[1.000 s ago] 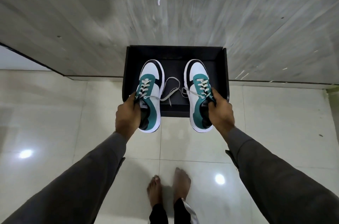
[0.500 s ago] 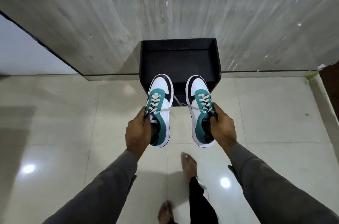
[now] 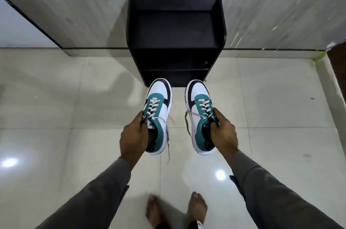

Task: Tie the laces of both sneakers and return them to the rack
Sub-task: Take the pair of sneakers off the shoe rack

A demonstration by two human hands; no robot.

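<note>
Two white, teal and black sneakers hang in the air over the floor, toes pointing at the black shoe rack [image 3: 176, 22]. My left hand [image 3: 133, 137] grips the left sneaker [image 3: 159, 103] at its collar. My right hand [image 3: 223, 133] grips the right sneaker [image 3: 199, 105] the same way. Loose white lace ends dangle from both shoes into the gap between them. The rack's top shelf and lower shelves hold nothing that I can see.
The rack stands against a grey wood-grain wall [image 3: 262, 3]. Glossy cream floor tiles [image 3: 56, 116] spread all around. My bare feet [image 3: 197, 208] stand below the shoes. A dark brown edge [image 3: 338, 63] shows at far right.
I have stepped back from the rack. Both sneakers, once over the top shelf, now hang in front of its base above the floor. The laces have swung down.
</note>
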